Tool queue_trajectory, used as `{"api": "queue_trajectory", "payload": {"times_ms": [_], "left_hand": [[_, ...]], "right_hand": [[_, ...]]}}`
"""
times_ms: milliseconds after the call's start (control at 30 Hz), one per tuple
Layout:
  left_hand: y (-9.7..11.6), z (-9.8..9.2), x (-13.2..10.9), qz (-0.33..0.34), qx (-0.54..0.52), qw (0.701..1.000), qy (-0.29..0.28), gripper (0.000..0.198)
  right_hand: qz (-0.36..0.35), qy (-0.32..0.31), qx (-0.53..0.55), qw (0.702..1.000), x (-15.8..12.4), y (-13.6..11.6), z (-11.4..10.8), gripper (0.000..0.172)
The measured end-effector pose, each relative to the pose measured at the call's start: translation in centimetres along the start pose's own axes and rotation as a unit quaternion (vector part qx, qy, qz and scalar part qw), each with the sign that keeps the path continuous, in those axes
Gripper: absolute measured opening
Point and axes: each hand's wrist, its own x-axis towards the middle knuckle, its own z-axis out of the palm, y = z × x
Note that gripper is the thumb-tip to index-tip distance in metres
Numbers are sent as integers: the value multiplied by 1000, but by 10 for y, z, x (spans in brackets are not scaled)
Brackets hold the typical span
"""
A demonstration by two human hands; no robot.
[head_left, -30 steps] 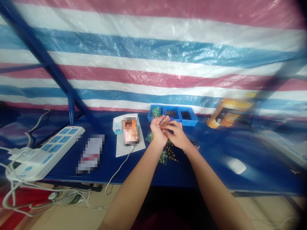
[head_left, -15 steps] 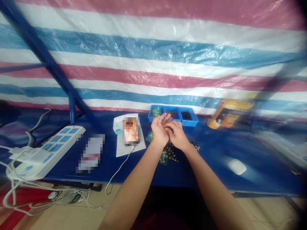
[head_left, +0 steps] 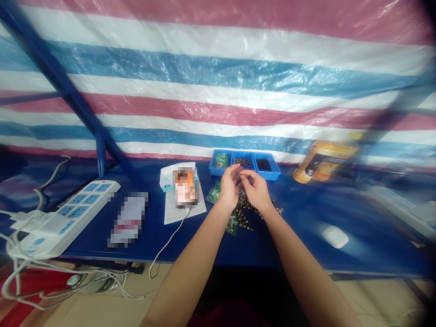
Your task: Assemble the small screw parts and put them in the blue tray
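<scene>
My left hand (head_left: pixel 229 187) is raised over the table, palm turned inward, with its fingers loosely curved and apart. Whether anything lies in that palm is hidden. Just to its right, my right hand (head_left: pixel 256 190) has thumb and forefinger pinched together near the left fingers. Something tiny shows at the pinch, too small to name. Below both hands lies a loose pile of small brass-and-dark metal parts (head_left: pixel 243 220). Green-tinted plastic packets (head_left: pixel 213 193) lie beside the pile. Behind the hands stands a blue three-compartment bin (head_left: pixel 272 175) with a green packet, brass-coloured pieces and black pieces.
On the left are a white power strip (head_left: pixel 98 200) with tangled cables, a blurred-out packet (head_left: pixel 128 220) and a phone (head_left: pixel 185 188) leaning on a tissue pack (head_left: pixel 166 179). A yellow bottle (head_left: pixel 322 161) and a white case (head_left: pixel 335 236) are on the right.
My hands have drawn slightly apart. The right fingers have moved off the left palm into a pinch, and my left hand has turned from palm-up to more upright.
</scene>
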Motion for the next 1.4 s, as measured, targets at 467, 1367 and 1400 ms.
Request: {"api": "queue_trajectory", "payload": {"times_ms": [467, 1367, 1400], "left_hand": [[-7, 4, -5, 38, 127, 991, -27, 10], [-9, 4, -2, 65, 126, 990, 27, 19], [-8, 4, -2, 65, 125, 989, 38, 18]], "right_hand": [[20, 72, 6, 997, 2, 3, -6, 25], [27, 47, -2, 999, 3, 0, -7, 23], [34, 37, 0, 999, 2, -1, -7, 25]]}}
